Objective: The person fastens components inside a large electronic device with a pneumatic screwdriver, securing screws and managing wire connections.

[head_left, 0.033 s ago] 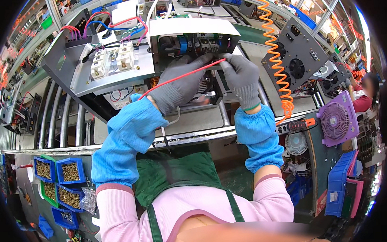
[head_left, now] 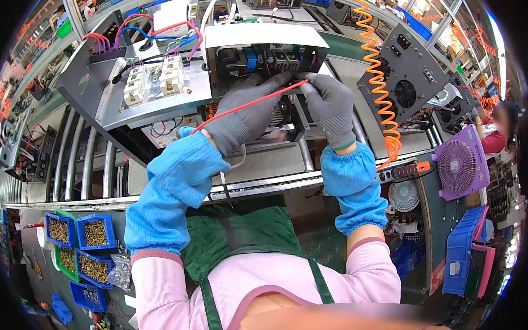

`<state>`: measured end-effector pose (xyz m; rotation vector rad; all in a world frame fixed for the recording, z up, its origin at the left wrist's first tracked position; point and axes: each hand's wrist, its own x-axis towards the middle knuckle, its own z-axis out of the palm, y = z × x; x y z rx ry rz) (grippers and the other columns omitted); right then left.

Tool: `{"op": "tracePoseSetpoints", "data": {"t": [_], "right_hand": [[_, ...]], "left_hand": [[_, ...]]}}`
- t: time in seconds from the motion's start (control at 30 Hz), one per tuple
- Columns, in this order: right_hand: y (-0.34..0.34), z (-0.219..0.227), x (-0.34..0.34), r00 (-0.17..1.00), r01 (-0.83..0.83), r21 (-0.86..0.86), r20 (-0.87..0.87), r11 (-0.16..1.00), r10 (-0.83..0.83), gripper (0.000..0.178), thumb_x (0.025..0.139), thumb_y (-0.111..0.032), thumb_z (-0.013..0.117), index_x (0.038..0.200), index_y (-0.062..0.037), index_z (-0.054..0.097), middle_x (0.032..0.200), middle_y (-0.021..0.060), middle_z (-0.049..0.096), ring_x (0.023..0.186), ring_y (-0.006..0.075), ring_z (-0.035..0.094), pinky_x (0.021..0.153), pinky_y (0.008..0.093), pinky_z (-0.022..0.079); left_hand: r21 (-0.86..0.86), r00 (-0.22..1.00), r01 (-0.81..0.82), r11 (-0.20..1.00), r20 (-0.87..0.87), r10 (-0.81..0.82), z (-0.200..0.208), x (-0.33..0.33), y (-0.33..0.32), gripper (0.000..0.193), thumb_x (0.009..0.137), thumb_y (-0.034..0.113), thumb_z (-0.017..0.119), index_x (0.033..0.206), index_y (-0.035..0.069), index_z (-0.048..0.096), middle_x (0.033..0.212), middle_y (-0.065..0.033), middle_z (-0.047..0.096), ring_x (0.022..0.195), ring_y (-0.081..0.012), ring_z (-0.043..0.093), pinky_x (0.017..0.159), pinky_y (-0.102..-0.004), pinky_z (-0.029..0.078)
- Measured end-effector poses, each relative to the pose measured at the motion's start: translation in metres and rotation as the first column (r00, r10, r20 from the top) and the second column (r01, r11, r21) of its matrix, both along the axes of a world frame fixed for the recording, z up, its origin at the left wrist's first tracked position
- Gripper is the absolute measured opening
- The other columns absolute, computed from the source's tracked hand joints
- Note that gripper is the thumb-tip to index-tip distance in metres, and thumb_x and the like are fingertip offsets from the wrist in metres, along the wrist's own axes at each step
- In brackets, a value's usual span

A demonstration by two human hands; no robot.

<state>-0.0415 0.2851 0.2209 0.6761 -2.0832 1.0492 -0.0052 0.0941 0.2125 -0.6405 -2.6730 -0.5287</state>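
Both my hands wear grey gloves and meet at the front opening of a metal electrical unit (head_left: 157,107). A thin red wire (head_left: 244,105) runs from my left wrist across the back of the glove, ending at my right fingertips. My right hand (head_left: 333,104) pinches at that end with thumb and forefinger. My left hand (head_left: 244,110) reaches to the opening, fingers pressed together; what they grip is hidden. Above them, inside the opening, sit dark parts and a blue component (head_left: 250,59). White terminal blocks (head_left: 171,76) stand on the unit's left plate.
An orange coiled hose (head_left: 372,68) hangs right of my hands, before a grey panel with fans (head_left: 409,72). Metal rollers (head_left: 89,156) lie to the left. Blue bins of brass screws (head_left: 95,234) stand at lower left. A purple fan (head_left: 460,162) and another person (head_left: 494,135) are at right.
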Motion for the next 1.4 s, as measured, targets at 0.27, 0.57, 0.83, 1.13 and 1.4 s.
{"op": "tracePoseSetpoints", "data": {"t": [0.27,0.57,0.83,1.13,1.4], "right_hand": [[-0.006,0.000,0.001,0.991,0.031,0.111,-0.132,0.993,-0.016,0.015,0.079,-0.012,0.067,0.091,-0.0039,0.068,0.077,0.0139,0.066,0.067,0.0288,0.066,0.059,0.0327,0.051],[-0.011,-0.003,-0.004,0.996,0.076,0.391,-0.073,0.917,-0.051,0.027,0.087,-0.017,0.062,0.105,0.0030,0.063,0.093,0.0212,0.066,0.085,0.0339,0.063,0.074,0.0384,0.048],[-0.010,-0.020,-0.028,0.990,0.122,0.392,-0.115,0.912,-0.083,0.027,0.091,-0.024,0.058,0.103,-0.0008,0.065,0.089,0.0180,0.067,0.079,0.0347,0.064,0.067,0.0389,0.049],[-0.005,-0.010,-0.028,0.956,0.291,0.614,-0.212,0.734,-0.202,0.036,0.092,-0.035,0.054,0.115,-0.0083,0.058,0.109,0.0147,0.063,0.093,0.0347,0.062,0.072,0.0429,0.049],[-0.011,-0.006,-0.027,0.922,0.315,0.557,-0.371,0.768,-0.109,0.037,0.094,-0.041,0.049,0.117,-0.0132,0.059,0.107,0.0132,0.064,0.088,0.0354,0.063,0.066,0.0429,0.050]], "left_hand": [[0.026,0.997,0.033,0.999,-0.069,-0.032,-0.012,-0.009,-0.005,0.054,0.090,0.019,0.053,0.141,0.027,0.038,0.084,-0.0178,0.061,0.074,-0.0323,0.064,0.063,-0.0410,0.052],[0.187,0.992,0.028,0.982,-0.128,-0.004,0.000,0.006,-0.006,0.024,0.079,0.020,0.056,0.097,0.010,0.067,0.091,-0.0151,0.066,0.084,-0.0337,0.065,0.072,-0.0417,0.053],[0.157,0.970,-0.014,0.988,-0.238,0.051,-0.022,-0.006,0.009,0.023,0.077,0.018,0.057,0.096,0.008,0.064,0.092,-0.0160,0.065,0.086,-0.0351,0.064,0.075,-0.0464,0.052],[0.154,0.985,-0.026,0.988,-0.164,0.051,-0.018,-0.010,0.011,0.022,0.076,0.016,0.059,0.095,0.006,0.064,0.094,-0.0160,0.065,0.090,-0.0347,0.064,0.077,-0.0453,0.052],[0.396,0.994,0.019,0.918,-0.102,0.023,-0.006,0.008,0.001,0.022,0.077,0.015,0.058,0.096,0.007,0.064,0.096,-0.0158,0.065,0.092,-0.0351,0.063,0.079,-0.0442,0.051]]}}
